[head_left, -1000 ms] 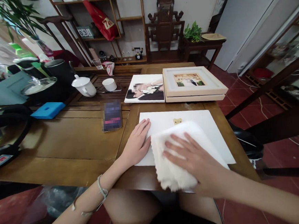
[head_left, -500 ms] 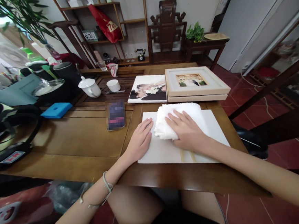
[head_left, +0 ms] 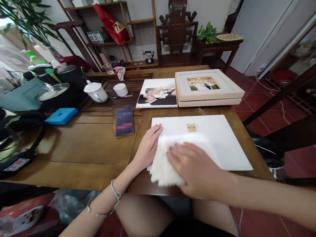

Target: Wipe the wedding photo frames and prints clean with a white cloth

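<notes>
Brown wooden table: biggest thing I see over the head view; everything below is on it.
Stacked pale wooden picture frames: far right, lying flat, top one with a white border around a small photo.
White flat rectangular panel: near side, just in front of the frames, not touching them.
White-edged photo print: flat, just left of the frames.
Folded white fluffy cloth: over the panel's near left part, reaching past its near edge; motion-blurred.
Right hand: on top of the cloth, fingers laid out over it, not clamped; blurred, so I can't make out the thumb well.
Left hand: palm down on the panel's left edge, fingers straight and together; apart from the right.
Small gold-coloured plate with dark dots: on the panel, just beyond the cloth.
</notes>
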`<state>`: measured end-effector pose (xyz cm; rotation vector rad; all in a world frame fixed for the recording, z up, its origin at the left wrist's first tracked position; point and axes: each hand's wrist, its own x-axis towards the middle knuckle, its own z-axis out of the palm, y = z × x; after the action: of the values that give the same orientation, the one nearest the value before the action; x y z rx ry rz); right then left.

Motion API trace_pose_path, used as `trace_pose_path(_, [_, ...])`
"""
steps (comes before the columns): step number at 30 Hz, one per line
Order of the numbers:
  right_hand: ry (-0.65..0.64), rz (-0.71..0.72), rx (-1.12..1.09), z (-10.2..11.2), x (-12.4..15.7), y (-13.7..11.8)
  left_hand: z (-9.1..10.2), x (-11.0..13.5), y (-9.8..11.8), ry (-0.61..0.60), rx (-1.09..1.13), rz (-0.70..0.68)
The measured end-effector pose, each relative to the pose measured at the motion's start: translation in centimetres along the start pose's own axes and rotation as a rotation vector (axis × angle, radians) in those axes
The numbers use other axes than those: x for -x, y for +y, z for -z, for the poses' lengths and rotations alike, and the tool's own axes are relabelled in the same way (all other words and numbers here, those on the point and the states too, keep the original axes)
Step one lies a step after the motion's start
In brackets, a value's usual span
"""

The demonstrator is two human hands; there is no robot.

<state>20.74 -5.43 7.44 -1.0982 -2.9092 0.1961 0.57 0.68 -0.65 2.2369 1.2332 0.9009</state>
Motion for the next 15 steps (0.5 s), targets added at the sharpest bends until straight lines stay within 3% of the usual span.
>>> trace_pose_path(3, [0.068,-0.196,-0.089,0.7,-2.3,4.6,-0.2,-0.1,0.1,0.020,-0.042,-0.004])
trace_pose_path(7, [0.151,-0.298,-0.294,1.1,-5.6,8.5,-0.4,-0.1,0.3,0.034,-0.099,0.031])
trace_pose_path(15, [0.151,-0.213,-0.337,0.7,-12.2,7.6,-0.1,-0.3,0.5,0.026,-0.142,0.005])
